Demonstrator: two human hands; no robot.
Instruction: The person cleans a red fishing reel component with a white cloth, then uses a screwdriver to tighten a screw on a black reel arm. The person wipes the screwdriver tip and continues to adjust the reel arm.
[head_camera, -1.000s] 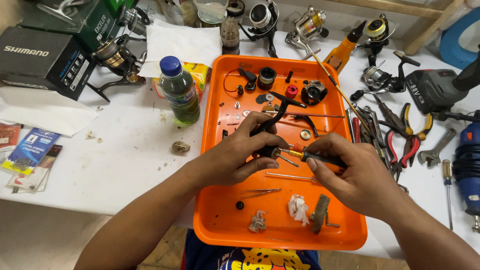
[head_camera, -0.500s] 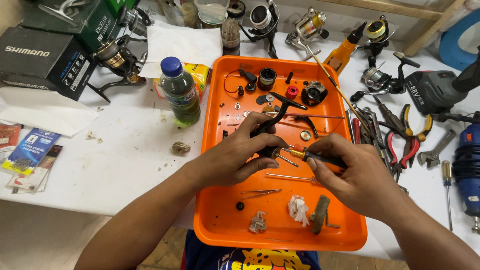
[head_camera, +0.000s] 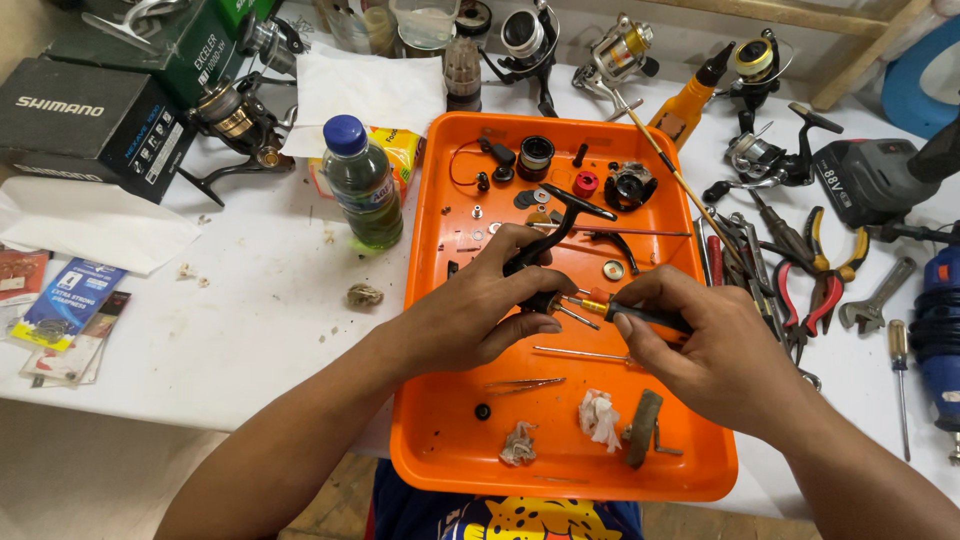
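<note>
Over the orange tray (head_camera: 440, 440), my left hand (head_camera: 480, 305) grips a black fishing-reel body (head_camera: 545, 245), its curved arm sticking up past my fingers. My right hand (head_camera: 700, 345) holds a small screwdriver (head_camera: 625, 310) with a black handle and brass collar. Its tip points left and meets the reel part just under my left thumb. Both hands hover over the tray's middle. Loose washers, a red knob (head_camera: 586, 183), a black spool (head_camera: 536, 155) and a gear housing (head_camera: 632, 184) lie at the tray's far end.
Tweezers (head_camera: 525, 384), wadded tissue (head_camera: 600, 418) and a dirty brush (head_camera: 642, 428) lie in the tray's near part. A green bottle (head_camera: 364, 185) stands left of the tray. Pliers (head_camera: 825, 290), wrench (head_camera: 866, 300) and power tools lie right; boxes (head_camera: 90, 115) and reels crowd the back.
</note>
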